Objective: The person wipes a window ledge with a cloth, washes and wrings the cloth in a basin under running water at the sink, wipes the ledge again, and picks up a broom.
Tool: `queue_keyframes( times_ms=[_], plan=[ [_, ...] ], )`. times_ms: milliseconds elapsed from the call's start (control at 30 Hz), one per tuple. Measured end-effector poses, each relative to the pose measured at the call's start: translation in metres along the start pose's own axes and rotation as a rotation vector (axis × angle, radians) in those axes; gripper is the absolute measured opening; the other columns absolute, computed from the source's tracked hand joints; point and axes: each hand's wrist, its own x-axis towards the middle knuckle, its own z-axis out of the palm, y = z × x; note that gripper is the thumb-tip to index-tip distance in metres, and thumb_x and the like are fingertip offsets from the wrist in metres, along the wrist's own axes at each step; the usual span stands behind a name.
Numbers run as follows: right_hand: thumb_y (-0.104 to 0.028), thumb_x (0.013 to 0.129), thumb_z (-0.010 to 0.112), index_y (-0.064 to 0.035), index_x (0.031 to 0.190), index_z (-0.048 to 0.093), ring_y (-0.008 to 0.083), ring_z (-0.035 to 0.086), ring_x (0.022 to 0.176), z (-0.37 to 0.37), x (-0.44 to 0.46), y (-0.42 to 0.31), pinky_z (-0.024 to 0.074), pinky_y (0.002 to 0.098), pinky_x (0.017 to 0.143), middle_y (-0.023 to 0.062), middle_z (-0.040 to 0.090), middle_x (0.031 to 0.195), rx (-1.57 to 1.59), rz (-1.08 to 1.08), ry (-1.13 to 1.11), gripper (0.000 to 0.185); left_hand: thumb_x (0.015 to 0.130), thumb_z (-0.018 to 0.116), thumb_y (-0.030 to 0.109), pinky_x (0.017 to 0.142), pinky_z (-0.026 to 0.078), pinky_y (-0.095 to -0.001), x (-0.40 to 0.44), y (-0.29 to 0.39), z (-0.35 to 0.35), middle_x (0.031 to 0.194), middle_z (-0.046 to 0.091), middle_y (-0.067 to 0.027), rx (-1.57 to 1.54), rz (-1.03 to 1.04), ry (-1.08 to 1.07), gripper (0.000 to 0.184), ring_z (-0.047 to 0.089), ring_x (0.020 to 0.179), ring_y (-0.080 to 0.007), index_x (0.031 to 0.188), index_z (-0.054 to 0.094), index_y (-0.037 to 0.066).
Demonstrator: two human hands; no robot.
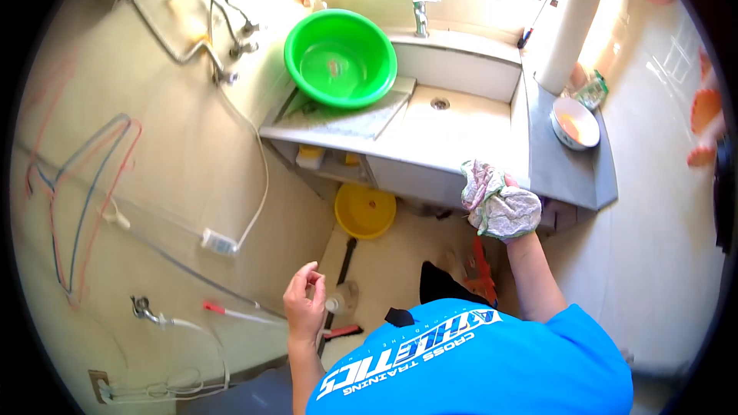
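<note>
Right hand [510, 180] grips crumpled cloth [503, 214], which hides most of it, by near edge of sink [461, 127]. Left hand [305, 297], well apart, fingers loosely curled, narrow gap to thumb. Green basin [307, 69] beyond left hand; yellow basin [355, 219] lower, between hands. Bowl [589, 131] on counter [565, 177], beyond and right of cloth.

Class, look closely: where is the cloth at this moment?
In the head view, the cloth is right of centre, in the right hand by the front edge of the sink, lower and further left than the white bowl.
</note>
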Motion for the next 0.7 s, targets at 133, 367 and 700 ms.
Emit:
queue_keyframes(
  times_ms=[133,367,700],
  plan=[
    [-0.035,0.095,0.033,-0.0043,0.112,0.055,0.0283,0.06,0.087,0.002,0.063,-0.041,0.0499,0.0429,0.076,0.0131,0.061,0.099,0.098,0.024,-0.049,0.041,0.08,0.062,0.002,0.07,0.049,-0.0256,0.072,-0.017,0.05,0.082,0.061,-0.0057,-0.159,-0.22,-0.123,0.031,0.058,0.075,-0.0121,0.11,0.055,0.002],
    [-0.037,0.093,0.044,-0.0061,0.107,0.057,0.0227,0.059,0.085,-0.048,0.119,-0.09,0.0504,0.0372,0.076,0.0088,0.06,0.098,-0.034,-0.058,0.173,0.037,0.078,0.068,0.01,0.078,0.049,-0.0282,0.245,-0.041,0.138,0.111,0.054,-0.0137,-0.049,-0.141,-0.129,0.059,0.056,0.094,-0.0184,0.128,0.038,-0.002],
    [-0.042,0.091,0.042,-0.0067,0.106,0.056,0.0241,0.059,0.074,-0.049,0.114,-0.114,0.0511,0.0358,0.064,0.0109,0.061,0.088,-0.051,-0.137,0.351,0.041,0.072,0.075,0.016,0.083,0.046,-0.0375,0.415,-0.119,0.219,0.116,0.051,-0.025,-0.078,-0.388,0.254,0.068,0.056,0.101,-0.0304,0.121,0.036,-0.01]
  ],
)
